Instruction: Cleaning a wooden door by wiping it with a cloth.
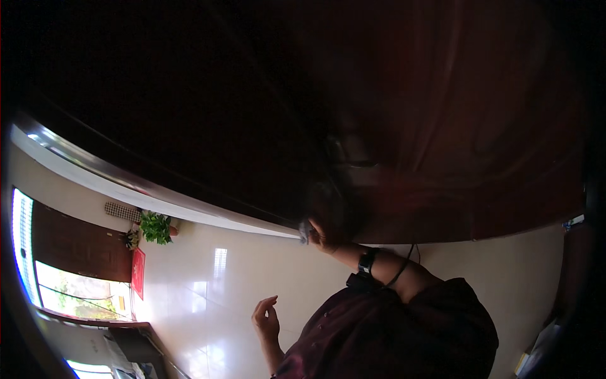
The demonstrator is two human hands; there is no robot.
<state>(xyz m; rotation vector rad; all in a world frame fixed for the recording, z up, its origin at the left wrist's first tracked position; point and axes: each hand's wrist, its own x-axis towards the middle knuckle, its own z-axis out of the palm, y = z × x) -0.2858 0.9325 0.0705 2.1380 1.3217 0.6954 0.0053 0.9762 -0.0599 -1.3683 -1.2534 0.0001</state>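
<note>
A large dark wooden door (227,142) fills the upper part of the head view. At its lower edge my right hand (324,238) grips a small greyish cloth (304,233), which touches the edge. Shadow hides part of the fingers. A little above that hand, a dark door handle (357,163) shows faintly. My left hand (267,318) hangs lower down, beside my body and over the floor. It holds nothing, and its fingers are loosely curled with the thumb apart.
Glossy pale tiles cover the floor (232,275). At the far left stand an open brown door (85,237), a red mat (138,273) and a potted green plant (156,227). My right wrist wears a black strap (366,262) with a cable (403,270).
</note>
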